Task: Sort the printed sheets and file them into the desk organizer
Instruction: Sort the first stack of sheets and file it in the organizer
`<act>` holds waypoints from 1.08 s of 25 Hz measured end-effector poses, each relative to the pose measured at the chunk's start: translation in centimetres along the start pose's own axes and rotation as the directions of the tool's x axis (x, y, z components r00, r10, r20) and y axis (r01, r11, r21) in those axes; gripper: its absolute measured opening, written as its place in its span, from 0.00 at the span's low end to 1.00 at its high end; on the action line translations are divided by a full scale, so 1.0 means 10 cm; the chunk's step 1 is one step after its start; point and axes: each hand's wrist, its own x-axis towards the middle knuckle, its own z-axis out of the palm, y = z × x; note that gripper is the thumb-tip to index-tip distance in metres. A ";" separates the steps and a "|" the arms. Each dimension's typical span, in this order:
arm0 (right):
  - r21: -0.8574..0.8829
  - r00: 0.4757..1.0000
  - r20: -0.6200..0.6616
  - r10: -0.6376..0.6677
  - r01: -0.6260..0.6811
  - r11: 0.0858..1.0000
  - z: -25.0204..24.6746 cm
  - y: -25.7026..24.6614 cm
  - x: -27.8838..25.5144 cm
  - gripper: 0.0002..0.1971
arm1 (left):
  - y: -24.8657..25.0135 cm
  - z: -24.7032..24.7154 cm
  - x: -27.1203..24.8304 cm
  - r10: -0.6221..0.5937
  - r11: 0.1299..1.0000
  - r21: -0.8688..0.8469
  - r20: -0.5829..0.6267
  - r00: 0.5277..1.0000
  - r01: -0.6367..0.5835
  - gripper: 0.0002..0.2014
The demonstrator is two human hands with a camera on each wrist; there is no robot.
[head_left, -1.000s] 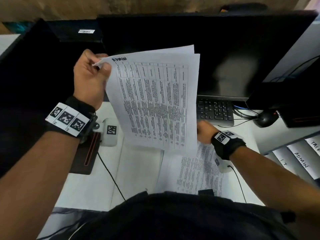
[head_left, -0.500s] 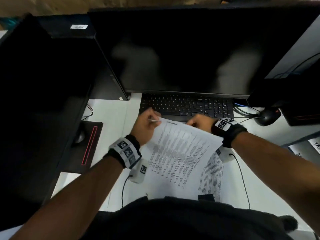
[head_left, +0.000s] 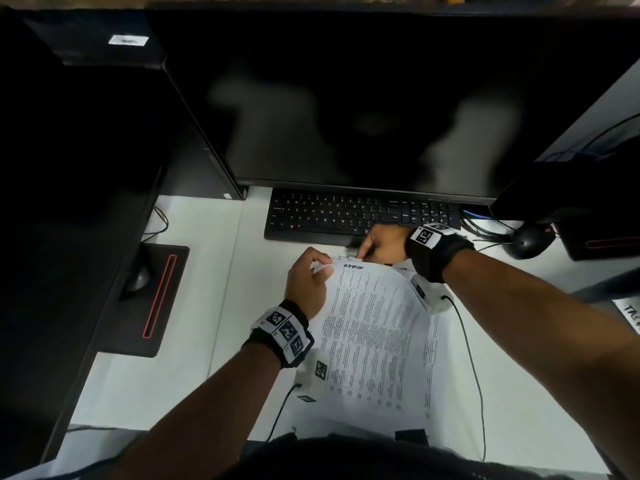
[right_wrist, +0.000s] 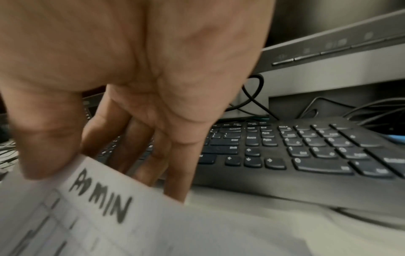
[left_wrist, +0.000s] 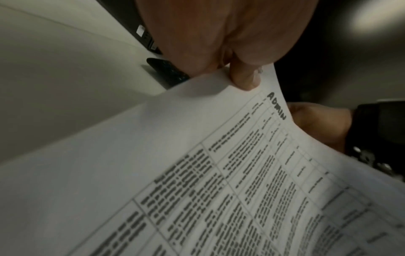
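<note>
A printed sheet marked ADMIN (head_left: 374, 334) lies slanted over other printed sheets (head_left: 433, 358) on the white desk, just in front of the keyboard. My left hand (head_left: 323, 266) pinches its top left corner, thumb (left_wrist: 245, 78) on the printed face. My right hand (head_left: 363, 254) holds the top edge beside the word ADMIN (right_wrist: 103, 195), with the thumb (right_wrist: 43, 147) on top and the fingers (right_wrist: 175, 164) reaching down behind the paper. A labelled slot of the desk organizer (head_left: 628, 315) shows at the far right edge.
A black keyboard (head_left: 346, 216) sits under a dark monitor (head_left: 363, 98). A mouse (head_left: 526, 240) and cables lie at the right. A black mouse pad with a red stripe (head_left: 152, 299) lies at the left beside a black computer case (head_left: 69, 168).
My left hand has brought the ADMIN sheets down from in front of the monitor onto the pile on the desk. My right hand has moved up to their top edge.
</note>
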 end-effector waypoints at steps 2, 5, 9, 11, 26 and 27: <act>0.021 1.000 -0.005 0.012 -0.012 1.000 0.02 -0.01 0.04 0.04 | -0.08 0.09 -0.09 -0.027 1.000 0.015 0.031 0.999 0.027 0.07; 0.078 0.999 -0.052 0.004 0.000 0.997 0.13 -0.04 0.08 0.09 | -0.15 0.19 -0.20 -0.075 0.997 0.031 -0.005 0.997 0.075 0.06; 0.067 0.996 -0.061 -0.063 0.067 0.996 0.22 -0.12 0.05 0.10 | -0.19 0.21 -0.17 -0.205 0.979 -0.025 -0.181 0.962 0.204 0.11; 0.072 0.997 -0.065 -0.040 0.044 0.996 0.20 -0.17 0.00 0.14 | -0.17 0.24 -0.17 -0.234 0.972 -0.041 -0.230 0.945 0.231 0.12; -0.121 0.966 -0.069 -0.248 0.238 0.964 0.37 -0.03 -0.16 0.12 | -0.14 0.39 -0.34 -0.135 0.975 -0.196 -0.155 0.979 0.103 0.21; -0.143 0.966 -0.066 -0.251 0.240 0.960 0.37 -0.03 -0.14 0.12 | -0.19 0.38 -0.32 -0.146 0.973 -0.201 -0.155 0.977 0.113 0.22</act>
